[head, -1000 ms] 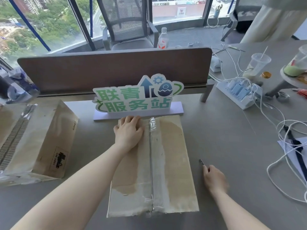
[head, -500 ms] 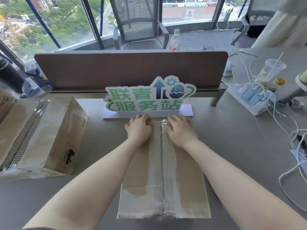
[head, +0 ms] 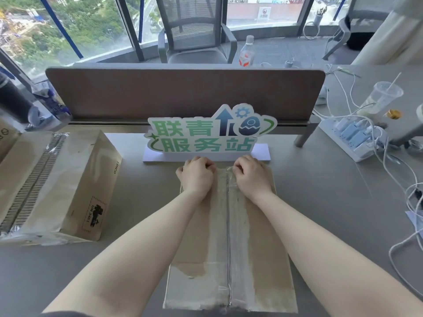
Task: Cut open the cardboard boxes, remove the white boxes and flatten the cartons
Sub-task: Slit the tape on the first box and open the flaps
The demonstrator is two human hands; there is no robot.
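Centre and lower centre of frame: taped carton (head: 231,248) flat on grey desk (head: 137,259), clear tape seam (head: 229,236) down its middle, far edge just short of green-lettered sign (head: 207,136). At that far edge, left hand (head: 197,173) and right hand (head: 251,173) on either side of seam, fingers of both curled tight over the flap edges, fingertips hidden, so a true grip on the flaps not certain. Left of frame: second carton (head: 57,184), still sealed; right edge: power strip (head: 348,138), cup (head: 382,97), white cables (head: 407,202).
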